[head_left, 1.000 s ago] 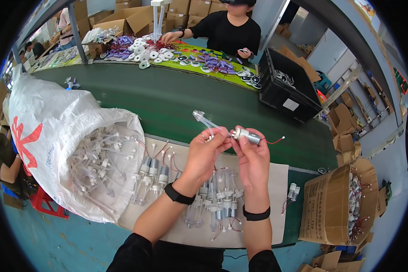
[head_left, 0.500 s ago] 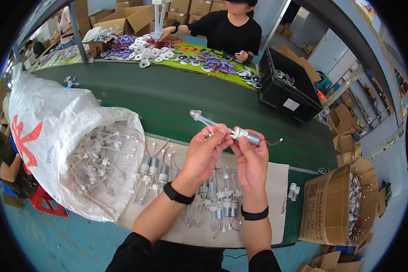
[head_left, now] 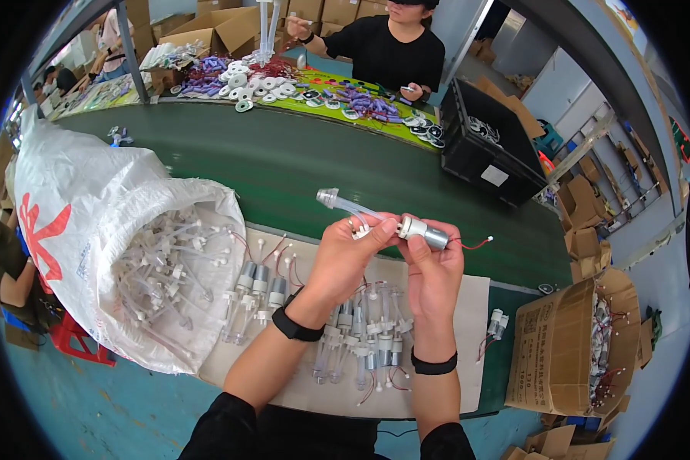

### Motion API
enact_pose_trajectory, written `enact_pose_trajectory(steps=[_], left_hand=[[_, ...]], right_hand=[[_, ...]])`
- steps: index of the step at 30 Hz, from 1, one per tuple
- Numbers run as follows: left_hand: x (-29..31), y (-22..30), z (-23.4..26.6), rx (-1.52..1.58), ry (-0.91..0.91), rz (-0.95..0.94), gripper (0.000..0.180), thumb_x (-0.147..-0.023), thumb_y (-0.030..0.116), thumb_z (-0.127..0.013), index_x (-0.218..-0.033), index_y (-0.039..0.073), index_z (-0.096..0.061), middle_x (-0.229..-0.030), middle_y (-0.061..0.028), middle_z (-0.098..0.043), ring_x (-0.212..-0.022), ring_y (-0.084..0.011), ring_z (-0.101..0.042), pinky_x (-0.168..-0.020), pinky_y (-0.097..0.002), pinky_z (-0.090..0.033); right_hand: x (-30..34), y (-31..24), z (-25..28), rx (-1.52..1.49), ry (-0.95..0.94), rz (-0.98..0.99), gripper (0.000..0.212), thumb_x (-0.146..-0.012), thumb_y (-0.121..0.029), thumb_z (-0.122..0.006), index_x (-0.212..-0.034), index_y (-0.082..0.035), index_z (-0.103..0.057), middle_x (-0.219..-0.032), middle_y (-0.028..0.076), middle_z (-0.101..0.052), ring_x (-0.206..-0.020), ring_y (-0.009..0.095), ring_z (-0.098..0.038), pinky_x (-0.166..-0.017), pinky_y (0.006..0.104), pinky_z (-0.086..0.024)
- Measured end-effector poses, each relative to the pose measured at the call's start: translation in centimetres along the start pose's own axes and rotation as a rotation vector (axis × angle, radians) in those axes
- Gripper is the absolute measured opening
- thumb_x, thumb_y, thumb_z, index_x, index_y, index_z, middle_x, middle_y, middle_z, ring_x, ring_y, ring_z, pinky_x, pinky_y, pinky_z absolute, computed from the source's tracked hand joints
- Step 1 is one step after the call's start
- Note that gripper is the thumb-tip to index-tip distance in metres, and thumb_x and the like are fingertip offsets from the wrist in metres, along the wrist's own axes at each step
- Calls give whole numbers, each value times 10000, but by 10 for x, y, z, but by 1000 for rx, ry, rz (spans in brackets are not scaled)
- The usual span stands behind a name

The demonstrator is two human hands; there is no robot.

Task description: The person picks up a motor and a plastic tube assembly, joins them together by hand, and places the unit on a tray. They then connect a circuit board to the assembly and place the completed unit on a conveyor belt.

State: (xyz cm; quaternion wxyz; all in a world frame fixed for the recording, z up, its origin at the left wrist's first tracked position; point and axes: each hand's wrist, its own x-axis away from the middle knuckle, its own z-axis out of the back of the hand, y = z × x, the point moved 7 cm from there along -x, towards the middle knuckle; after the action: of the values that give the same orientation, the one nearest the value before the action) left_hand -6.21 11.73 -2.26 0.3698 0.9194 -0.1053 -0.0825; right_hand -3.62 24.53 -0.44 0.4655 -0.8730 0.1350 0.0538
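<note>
My left hand (head_left: 346, 259) is closed around a clear plastic tube (head_left: 351, 205) with a transparent fitting at its free end, which points up and to the left over the belt. In my right hand (head_left: 435, 277) is a small motor pump (head_left: 425, 231), white at the head and silver on the body, with red wires trailing right to a white plug. The tube's near end and the pump head meet at my left fingertips; whether they are joined is hidden. Below my wrists, several pumps with tubes (head_left: 372, 333) lie on a beige board (head_left: 456, 337).
A white woven sack (head_left: 77, 184) of clear tubes lies open at left. A green conveyor belt (head_left: 299, 161) runs across ahead. At right stand a cardboard box (head_left: 540, 356) of pumps and a black crate (head_left: 491, 165). A co-worker (head_left: 395, 50) sits beyond the belt among piled parts.
Both hands have shifted slightly right with the tube and pump, which sit closer together. Across the belt, the co-worker's hand has lifted off the pile of red wires.
</note>
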Motion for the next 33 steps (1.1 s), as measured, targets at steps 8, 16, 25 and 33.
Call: enact_pose_trajectory(steps=[8, 16, 25, 33], left_hand=[[3, 0, -7, -53, -36, -35, 224, -925, 157, -677, -1072, -13, -674, -1017, -78, -696, -947, -135, -642, -886, -297, -499], [5, 6, -9, 23, -36, -9, 221, -918, 170, -689, -1032, -19, -675, -1015, -90, -690, -948, -138, -642, -876, -298, -508], [7, -1, -13, 192, -59, 108, 230, -955, 142, -627, -1133, 6, -574, -1104, -103, -639, -964, -162, -640, -884, -323, -529], [19, 27, -24, 205, -268, 216, 378, -936, 50, -603, -1277, -26, -458, -1169, -156, -600, -1075, -263, -634, -915, -358, -546]], right_hand=[[3, -6, -3, 99, -44, 100, 356, -840, -55, -744, -1116, -34, -520, -1162, 183, -637, -1087, 269, -624, -968, 395, -515], [3, -7, -4, 45, -69, 75, 383, -797, -6, -768, -1101, -35, -537, -1179, 212, -630, -1105, 284, -621, -983, 403, -502], [14, -23, -13, 391, -76, 226, 400, -788, 78, -736, -1127, -21, -547, -1254, 233, -601, -1186, 287, -585, -1012, 387, -478], [34, -52, 5, 172, -115, -149, 527, -984, -93, -538, -1469, -27, -342, -1453, 203, -437, -1239, 345, -541, -997, 460, -488]])
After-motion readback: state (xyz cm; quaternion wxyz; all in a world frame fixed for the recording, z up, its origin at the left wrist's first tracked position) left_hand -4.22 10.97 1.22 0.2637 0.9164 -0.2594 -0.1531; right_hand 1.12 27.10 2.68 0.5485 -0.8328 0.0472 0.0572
